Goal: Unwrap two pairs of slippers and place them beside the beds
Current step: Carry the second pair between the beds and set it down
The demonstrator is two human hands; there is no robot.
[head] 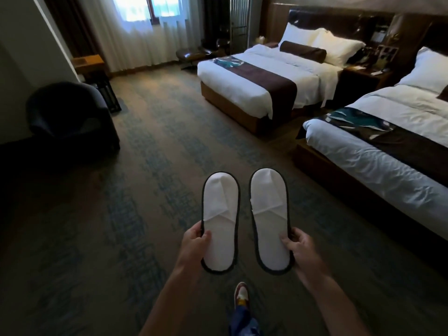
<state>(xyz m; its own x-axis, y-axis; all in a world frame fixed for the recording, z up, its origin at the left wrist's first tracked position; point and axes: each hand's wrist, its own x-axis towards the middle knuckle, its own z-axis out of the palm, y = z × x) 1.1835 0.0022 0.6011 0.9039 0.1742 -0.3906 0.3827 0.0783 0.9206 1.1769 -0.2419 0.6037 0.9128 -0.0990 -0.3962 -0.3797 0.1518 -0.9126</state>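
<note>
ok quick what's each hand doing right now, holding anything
Left hand: closed on the heel end of the left slipper.
Right hand: closed on the heel end of the right slipper.

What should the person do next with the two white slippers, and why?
Probably walk on toward the nearer bed and set them down beside it. The left hand and right hand each hold one unwrapped slipper above the carpet, short of either bed.
</note>
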